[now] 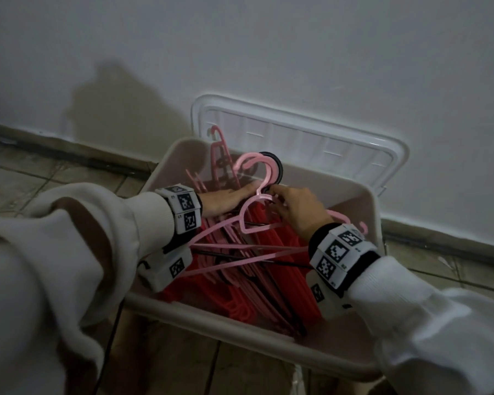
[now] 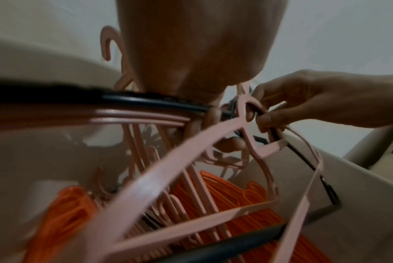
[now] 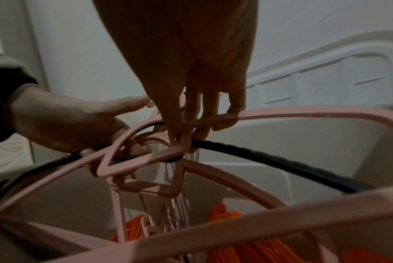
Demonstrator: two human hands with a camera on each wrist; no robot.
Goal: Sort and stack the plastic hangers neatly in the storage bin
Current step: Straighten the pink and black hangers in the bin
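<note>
A pale storage bin [image 1: 211, 319] holds a stack of red-orange hangers [image 1: 271, 283] with pink and black ones lying across it. On top lies a pink hanger [image 1: 244, 223], its hook [image 1: 265, 169] rising over a black hanger's hook [image 1: 279, 166]. My right hand [image 1: 281, 199] curls its fingers [image 3: 204, 131] round that pink hanger's neck [image 3: 186, 135]. My left hand [image 1: 240, 195] reaches in from the left, fingers laid over the bundle and thumb [image 2: 230, 144] under it, holding pink and black hangers [image 2: 159, 104] near their necks. The hands almost touch.
The bin's white lid [image 1: 311, 138] leans upright against the wall just behind the bin. The bin stands on a tiled floor [image 1: 54, 178] by the skirting. A thin dark cable [image 1: 111, 337] hangs down at the bin's near left corner.
</note>
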